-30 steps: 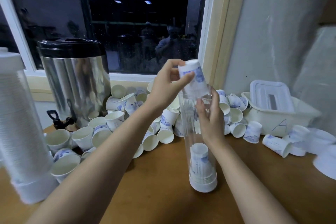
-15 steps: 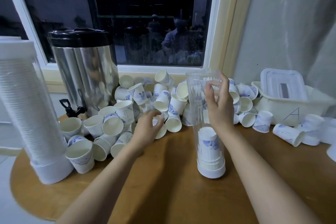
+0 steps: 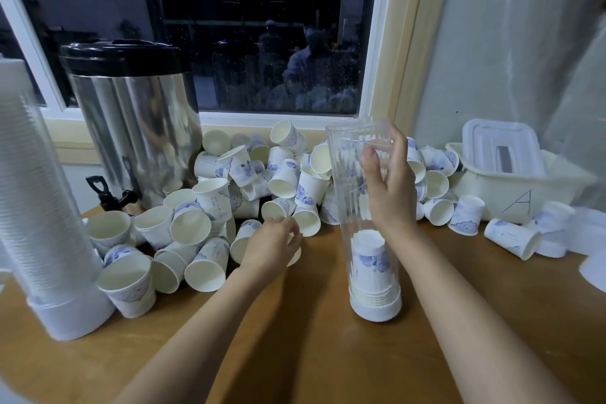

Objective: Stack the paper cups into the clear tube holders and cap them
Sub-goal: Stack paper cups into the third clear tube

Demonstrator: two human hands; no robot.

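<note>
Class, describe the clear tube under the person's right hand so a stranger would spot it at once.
From the dark window, drop to the wooden table. Right of the heap of loose paper cups stands an upright clear tube, held near its rim by the right hand. Unlike the packed tube at far left, it holds only a short stack.

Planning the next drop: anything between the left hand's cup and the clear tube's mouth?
Nothing visible. The left hand grips a cup at the pile's near edge; bare table lies between it and the clear tube. The right hand holds the tube's upper wall, leaving its mouth open.
</note>
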